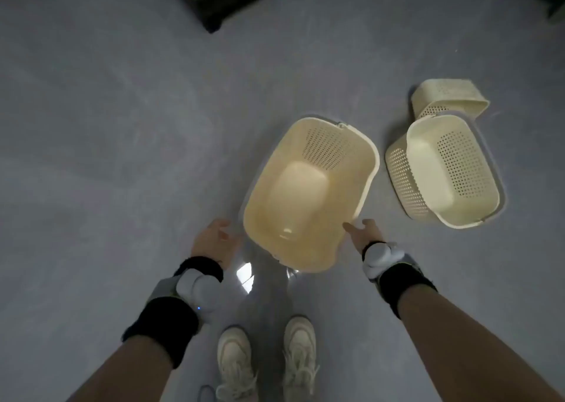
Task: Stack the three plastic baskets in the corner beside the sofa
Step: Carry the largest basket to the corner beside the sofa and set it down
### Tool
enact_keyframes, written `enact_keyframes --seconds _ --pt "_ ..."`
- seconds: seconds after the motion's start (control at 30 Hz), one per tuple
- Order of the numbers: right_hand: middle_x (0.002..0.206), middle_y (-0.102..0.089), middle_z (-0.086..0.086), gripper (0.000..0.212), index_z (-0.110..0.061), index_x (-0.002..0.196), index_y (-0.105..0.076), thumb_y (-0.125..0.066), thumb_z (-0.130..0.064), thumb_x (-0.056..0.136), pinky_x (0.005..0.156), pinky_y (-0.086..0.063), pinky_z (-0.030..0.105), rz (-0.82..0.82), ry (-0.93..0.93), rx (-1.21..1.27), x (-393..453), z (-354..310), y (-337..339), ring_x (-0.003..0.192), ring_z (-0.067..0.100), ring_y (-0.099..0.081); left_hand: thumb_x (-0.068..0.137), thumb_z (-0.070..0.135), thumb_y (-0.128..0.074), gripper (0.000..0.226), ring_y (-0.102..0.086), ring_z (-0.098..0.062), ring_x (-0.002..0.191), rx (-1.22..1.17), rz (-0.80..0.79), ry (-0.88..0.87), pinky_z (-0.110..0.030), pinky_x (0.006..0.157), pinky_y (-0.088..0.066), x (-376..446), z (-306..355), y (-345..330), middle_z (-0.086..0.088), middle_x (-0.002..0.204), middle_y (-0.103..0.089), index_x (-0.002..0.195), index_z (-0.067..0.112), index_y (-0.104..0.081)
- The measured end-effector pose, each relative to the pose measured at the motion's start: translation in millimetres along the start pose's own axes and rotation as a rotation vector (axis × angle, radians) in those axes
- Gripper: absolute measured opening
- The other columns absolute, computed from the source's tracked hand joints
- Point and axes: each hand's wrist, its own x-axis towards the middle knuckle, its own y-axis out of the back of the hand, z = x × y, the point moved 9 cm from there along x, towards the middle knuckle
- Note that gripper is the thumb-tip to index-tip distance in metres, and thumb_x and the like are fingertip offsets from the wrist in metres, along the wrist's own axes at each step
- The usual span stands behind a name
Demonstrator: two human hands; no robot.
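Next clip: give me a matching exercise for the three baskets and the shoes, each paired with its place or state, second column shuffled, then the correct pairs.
Column one:
1. Yellow basket
2. Near white basket
3. Far white basket
4. Shoes

Column two:
A. Lying on its side, farthest away, behind another basket
B. Between the left hand and right hand, opening facing the camera
C. At the bottom edge, on the grey floor
D. On the floor at right, tilted, touching the basket behind it

Pairs: 1-B, 2-D, 3-A, 4-C
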Motion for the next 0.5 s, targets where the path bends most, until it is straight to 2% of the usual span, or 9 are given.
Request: enact_keyframes --seconds 0.1,0.2,0.27,0.33,0.4,0.43,0.47,0.5 --pt "0.131 -0.049 0.021 0.059 -0.002 0.137 -0.033 -0.060 -0.019 0.088 0.104 -0.041 0.051 -0.014 0.035 0.228 3 -5 -17 0.122 0.039 -0.048 0.086 0.025 -0.056 0.060 -0.051 -0.033 0.119 -0.129 -0.077 0.127 -0.040 0.100 -0.042 14 -18 -33 -0.017 0.136 -0.050 0.140 0.013 -0.031" --pt "0.108 -0.056 0.015 0.040 -0.002 0.123 -0.046 -0.058 -0.005 0.085 0.096 -0.047 0.053 0.083 0.039 0.268 11 5 -20 0.111 0.039 -0.056 0.083 0.023 -0.059 0.079 -0.050 -0.036 0.120 -0.179 -0.098 0.147 -0.042 0.098 -0.042 19 -25 -65 -0.019 0.135 -0.050 0.146 0.012 -0.012" --pt "0.102 -0.062 0.020 0.024 0.001 0.107 -0.054 -0.053 0.001 0.083 0.089 -0.051 0.056 0.116 0.039 0.259 14 17 -23 0.100 0.039 -0.062 0.078 0.022 -0.064 0.096 -0.056 -0.037 0.113 -0.245 -0.061 0.139 -0.046 0.096 -0.046 20 -31 -74 -0.019 0.124 -0.059 0.148 0.022 0.002" --pt "0.086 -0.063 0.026 0.006 0.008 0.082 -0.058 -0.054 0.004 0.080 0.084 -0.053 0.058 0.046 0.028 0.224 13 34 -39 0.086 0.036 -0.065 0.074 0.021 -0.069 0.104 -0.060 -0.039 0.107 -0.283 -0.021 0.112 -0.052 0.092 -0.050 23 -38 -75 -0.019 0.128 -0.056 0.145 0.035 0.006" --pt "0.077 -0.062 0.026 0.019 0.003 0.062 -0.052 -0.055 0.007 0.081 0.072 -0.058 0.044 -0.069 -0.070 0.267 2 56 -56 0.071 0.034 -0.064 0.073 0.016 -0.071 0.106 -0.061 -0.041 0.105 -0.221 0.002 0.082 -0.054 0.089 -0.051 28 -43 -68 -0.019 0.135 -0.050 0.146 0.036 0.004" --pt "0.075 -0.059 0.020 0.024 -0.002 0.062 -0.050 -0.054 0.007 0.084 0.063 -0.056 0.039 -0.153 -0.144 0.345 -7 67 -68 0.066 0.031 -0.060 0.074 0.011 -0.070 0.106 -0.062 -0.041 0.104 -0.166 0.010 0.073 -0.054 0.088 -0.051 30 -45 -61 -0.020 0.133 -0.050 0.147 0.032 0.003" --pt "0.074 -0.056 0.016 0.023 -0.004 0.066 -0.051 -0.053 0.006 0.087 0.063 -0.056 0.038 -0.239 -0.228 0.423 -17 78 -78 0.066 0.030 -0.058 0.075 0.008 -0.069 0.103 -0.062 -0.042 0.103 -0.101 0.017 0.056 -0.054 0.088 -0.051 33 -45 -53 -0.022 0.131 -0.052 0.147 0.029 0.002" --pt "0.077 -0.054 0.013 0.016 -0.004 0.073 -0.053 -0.055 0.002 0.088 0.072 -0.055 0.041 -0.310 -0.294 0.470 -25 86 -85 0.070 0.032 -0.059 0.076 0.006 -0.067 0.101 -0.061 -0.043 0.105 -0.027 0.026 0.045 -0.054 0.089 -0.051 36 -47 -45 -0.023 0.131 -0.052 0.148 0.028 0.001"
